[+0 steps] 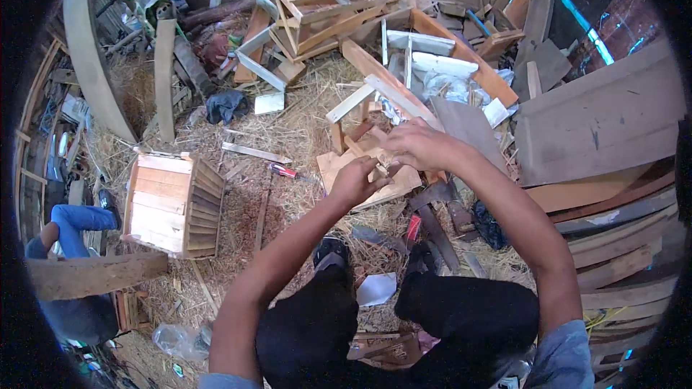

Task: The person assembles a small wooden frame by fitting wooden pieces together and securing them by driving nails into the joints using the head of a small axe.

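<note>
Low in front of me, over a light wooden board (333, 167), my two hands meet. My left hand (355, 181) is closed, its thumb and fingertips pinched round something small and pale that I cannot make out. From the right, my right hand (419, 144) reaches in, fingers curled down to the same spot and closed; what they hold is hidden beneath them. A short wooden strip (354, 146) shows just beyond the fingertips, against the board. On the ground left of the board lies a screwdriver (283, 171) with a red handle.
A slatted wooden crate (160, 202) stands at left. Beyond it, a person in blue jeans (83, 220) sits at the edge. Wooden frames (324, 14) and planks pile up at the back. A large panel (602, 126) leans at right; straw covers the ground.
</note>
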`<state>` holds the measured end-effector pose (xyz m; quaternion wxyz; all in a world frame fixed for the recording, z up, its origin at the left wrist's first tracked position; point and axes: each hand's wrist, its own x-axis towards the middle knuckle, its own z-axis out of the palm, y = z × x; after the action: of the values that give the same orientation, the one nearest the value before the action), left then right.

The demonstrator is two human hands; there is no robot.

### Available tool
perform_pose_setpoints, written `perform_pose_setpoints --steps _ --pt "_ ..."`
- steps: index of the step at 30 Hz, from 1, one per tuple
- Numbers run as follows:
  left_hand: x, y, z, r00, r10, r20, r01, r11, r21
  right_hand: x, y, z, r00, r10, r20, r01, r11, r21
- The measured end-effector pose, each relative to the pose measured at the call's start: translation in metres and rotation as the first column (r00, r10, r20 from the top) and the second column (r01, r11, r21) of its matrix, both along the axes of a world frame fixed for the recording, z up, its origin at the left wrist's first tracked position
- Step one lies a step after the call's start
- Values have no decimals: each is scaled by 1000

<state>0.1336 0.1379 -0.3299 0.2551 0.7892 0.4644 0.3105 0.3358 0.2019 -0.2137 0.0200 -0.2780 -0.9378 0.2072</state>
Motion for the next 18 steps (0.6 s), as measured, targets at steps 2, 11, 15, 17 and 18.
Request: perform_pose_setpoints --steps 2,11,15,17,18 --pt "10 4 -17 999 -8 -33 6 998 -59 14 3 -26 1000 11 9 -12 999 45" --pt "20 -5 -59 935 126 332 -86 987 -135 21 -112 -113 508 -729 -458 640 675 -366" --pt "-4 -18 -31 818 254 515 -36 918 -396 -14 -111 -119 411 -733 -542 631 657 -411" --pt "-5 -9 -10 820 301 487 -13 861 -509 -28 -102 -123 384 -741 -550 582 657 -479" --pt "-2 0 -3 816 341 467 12 798 -603 -30 -96 -126 366 -740 -564 532 663 -526"
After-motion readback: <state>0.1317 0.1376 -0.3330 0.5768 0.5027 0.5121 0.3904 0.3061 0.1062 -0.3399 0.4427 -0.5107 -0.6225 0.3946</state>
